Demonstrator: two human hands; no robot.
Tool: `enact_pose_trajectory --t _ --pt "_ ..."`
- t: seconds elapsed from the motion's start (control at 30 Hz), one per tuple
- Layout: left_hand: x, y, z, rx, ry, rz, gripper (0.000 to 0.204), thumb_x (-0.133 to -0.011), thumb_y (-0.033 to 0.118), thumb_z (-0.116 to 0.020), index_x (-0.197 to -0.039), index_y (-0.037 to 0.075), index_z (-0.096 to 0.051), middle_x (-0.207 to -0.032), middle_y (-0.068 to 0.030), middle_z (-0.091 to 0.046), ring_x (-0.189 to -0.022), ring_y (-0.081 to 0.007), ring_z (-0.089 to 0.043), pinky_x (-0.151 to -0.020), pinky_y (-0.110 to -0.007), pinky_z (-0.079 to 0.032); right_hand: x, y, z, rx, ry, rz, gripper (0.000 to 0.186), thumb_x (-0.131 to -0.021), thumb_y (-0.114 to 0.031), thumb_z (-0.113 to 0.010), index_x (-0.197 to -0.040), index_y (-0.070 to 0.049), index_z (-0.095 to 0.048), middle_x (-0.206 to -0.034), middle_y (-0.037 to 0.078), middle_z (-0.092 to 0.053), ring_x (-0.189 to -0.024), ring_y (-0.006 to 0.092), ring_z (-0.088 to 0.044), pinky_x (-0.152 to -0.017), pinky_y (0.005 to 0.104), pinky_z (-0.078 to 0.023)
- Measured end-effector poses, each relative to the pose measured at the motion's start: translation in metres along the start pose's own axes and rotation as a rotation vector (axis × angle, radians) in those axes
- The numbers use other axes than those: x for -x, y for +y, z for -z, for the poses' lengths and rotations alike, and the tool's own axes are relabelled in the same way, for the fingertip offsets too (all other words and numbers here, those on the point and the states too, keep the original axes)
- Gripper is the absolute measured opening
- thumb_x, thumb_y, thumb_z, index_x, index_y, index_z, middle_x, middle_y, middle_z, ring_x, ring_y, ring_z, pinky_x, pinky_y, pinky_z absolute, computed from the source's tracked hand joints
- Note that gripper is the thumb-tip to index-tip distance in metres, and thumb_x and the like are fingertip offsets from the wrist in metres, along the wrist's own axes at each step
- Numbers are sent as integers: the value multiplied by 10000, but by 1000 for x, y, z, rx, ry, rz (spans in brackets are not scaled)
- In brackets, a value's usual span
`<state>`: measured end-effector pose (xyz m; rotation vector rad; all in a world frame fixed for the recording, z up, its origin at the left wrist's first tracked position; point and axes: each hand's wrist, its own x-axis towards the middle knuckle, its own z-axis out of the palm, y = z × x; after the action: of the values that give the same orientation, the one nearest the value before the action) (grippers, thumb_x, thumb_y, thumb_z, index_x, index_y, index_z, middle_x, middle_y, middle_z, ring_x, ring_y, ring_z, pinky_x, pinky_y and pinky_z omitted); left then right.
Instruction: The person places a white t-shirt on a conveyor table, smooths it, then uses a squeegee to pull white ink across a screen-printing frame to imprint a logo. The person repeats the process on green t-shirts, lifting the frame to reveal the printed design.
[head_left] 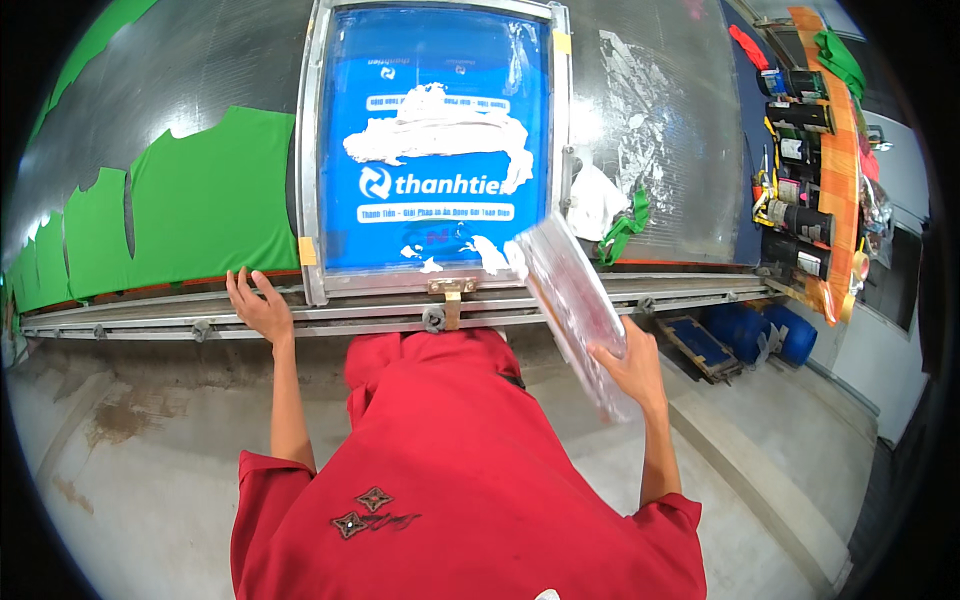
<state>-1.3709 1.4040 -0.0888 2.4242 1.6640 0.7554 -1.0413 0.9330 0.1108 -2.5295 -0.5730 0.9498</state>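
A blue mesh screen (440, 240) in a metal frame lies on the long dark table, with white printed shapes and thick smears of white paste across it. My left hand (258, 300) has its fingers spread at the table's front edge, with fingertips at the lower edge of green fabric (220, 200) left of the frame. My right hand (628, 360) grips a long, clear-coated squeegee (570, 300), held tilted off the lower right corner of the screen, with white paste around its upper end.
A metal rail (680, 292) runs along the table front. White cloth (590, 200) and green straps (625, 225) lie right of the screen. Paint cans (795, 150) stand along the right end, near an orange board (830, 280). Blue drums (795, 335) and a dark frame (700, 350) rest on the floor below.
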Motion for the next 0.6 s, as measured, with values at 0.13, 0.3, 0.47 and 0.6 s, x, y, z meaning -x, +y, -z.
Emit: enact_pose_trajectory --t 0.13,0.3,0.47,0.6 --pt "-1 7 0 11 -19 22 481 -1089 388 -472 -1309 -4 -643 -1519 -207 -488 -1395 -401 -459 -1125 -533 -367 -18 -40 -30 264 135 331 513 -805 -108 -757 -1300 -85 -624 -989 114 -666 -886 347 -654 -742 469 -515" --pt "0 9 2 51 -15 43 486 -1091 391 -472 -1318 -7 -633 -1524 -206 -484 -1400 -401 -454 -1130 -532 -364 -22 -44 -63 540 197 585 685 -750 -51 -747 -1407 -145 -577 -1166 55 -630 -990 254 -606 -758 402 -480" --pt "-2 11 3 83 -2 43 488 -1093 387 -469 -1324 -13 -625 -1526 -209 -482 -1407 -402 -449 -1141 -529 -357 -12 -27 -71 614 61 603 711 -743 -10 -714 -1430 -116 -566 -1210 81 -634 -989 248 -597 -793 395 -467" --pt "-1 12 5 87 -10 69 492 -1092 392 -471 -1330 -10 -621 -1524 -206 -486 -1409 -401 -448 -1150 -528 -348 2 -30 -65 579 10 597 684 -748 -3 -697 -1412 -108 -577 -1205 79 -635 -993 251 -596 -822 392 -466"
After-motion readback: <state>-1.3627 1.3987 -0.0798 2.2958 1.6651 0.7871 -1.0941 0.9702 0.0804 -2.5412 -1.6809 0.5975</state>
